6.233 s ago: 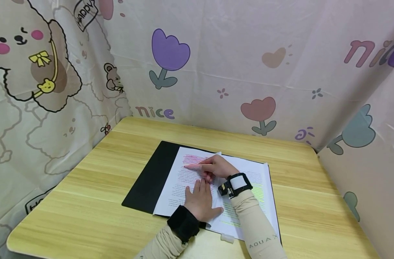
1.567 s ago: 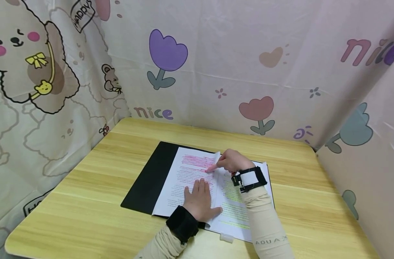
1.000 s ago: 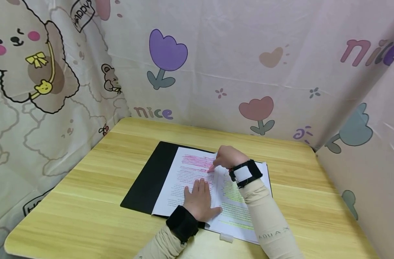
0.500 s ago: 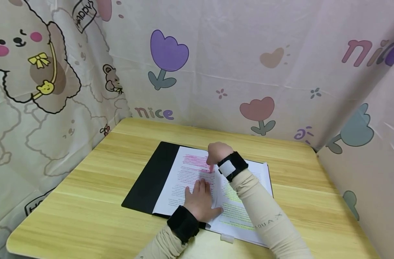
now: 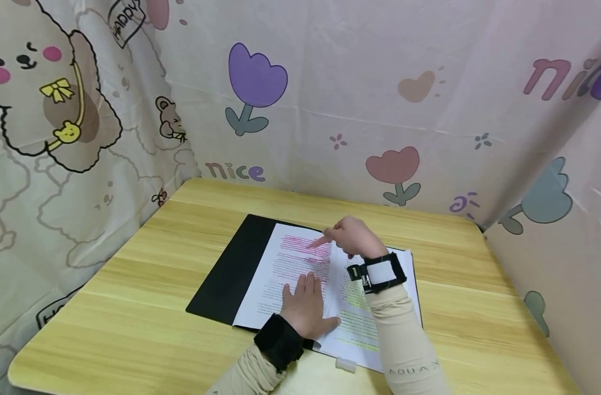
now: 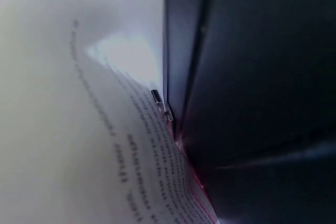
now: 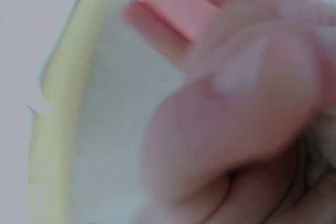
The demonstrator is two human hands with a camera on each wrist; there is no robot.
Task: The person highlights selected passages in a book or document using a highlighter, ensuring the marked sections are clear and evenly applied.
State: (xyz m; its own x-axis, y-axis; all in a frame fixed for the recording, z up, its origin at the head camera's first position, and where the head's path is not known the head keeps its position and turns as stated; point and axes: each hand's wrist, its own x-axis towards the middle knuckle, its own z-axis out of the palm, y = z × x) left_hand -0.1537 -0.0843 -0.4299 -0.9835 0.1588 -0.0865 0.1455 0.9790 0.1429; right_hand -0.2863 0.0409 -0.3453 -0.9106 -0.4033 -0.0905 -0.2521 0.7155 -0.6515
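In the head view my right hand (image 5: 358,237) pinches a pink highlighter (image 5: 321,241), its tip over the pink-marked lines high on the left page (image 5: 265,280). Whether the tip touches the paper I cannot tell. Fingers and thumb are bent around the highlighter (image 7: 168,3) in the right wrist view, where the picture is blurred. My left hand (image 5: 304,308) lies flat on the lower left page, fingers spread. Yellow strokes mark the right page (image 5: 354,323), partly hidden by my right forearm. Printed text (image 6: 152,156) shows close up in the left wrist view.
The pages lie in a black folder (image 5: 226,274) opened on a wooden table (image 5: 132,291). A small whitish tab (image 5: 346,364) shows at the near edge of the pages. A patterned curtain (image 5: 310,99) stands behind the table. Something dark (image 6: 262,77) fills the left wrist view's right half.
My right hand swung leftward over the highlighter, then back right. The highlighter's tip has shifted from mid-page up toward the upper pink lines. My left hand stays in place.
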